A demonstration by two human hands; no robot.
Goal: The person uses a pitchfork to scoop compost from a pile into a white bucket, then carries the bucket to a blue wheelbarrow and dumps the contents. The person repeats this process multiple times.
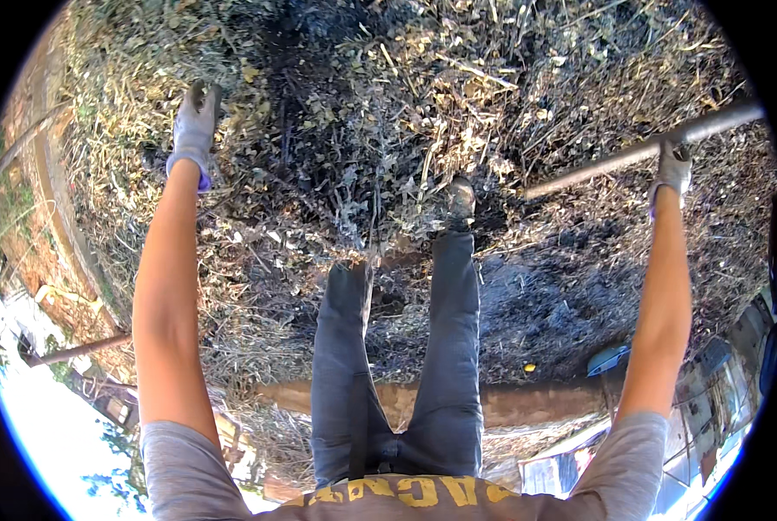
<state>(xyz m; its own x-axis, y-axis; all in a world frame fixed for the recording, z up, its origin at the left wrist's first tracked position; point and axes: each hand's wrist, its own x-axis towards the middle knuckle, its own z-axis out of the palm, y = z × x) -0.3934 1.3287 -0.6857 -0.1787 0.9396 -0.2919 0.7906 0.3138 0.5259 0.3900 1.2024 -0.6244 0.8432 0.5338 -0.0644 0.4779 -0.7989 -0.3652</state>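
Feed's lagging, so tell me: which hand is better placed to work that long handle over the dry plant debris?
Right. The right hand grips the long handle; the left hand hangs free, far across the dry plant debris.

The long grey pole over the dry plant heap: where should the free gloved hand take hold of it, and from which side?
Best on the bare shaft of the long grey pole, inward of the right hand, which already wraps it. The left hand hangs free, fingers loose. The pole lies slanted above the litter, so probably come from above and close the fingers round it.
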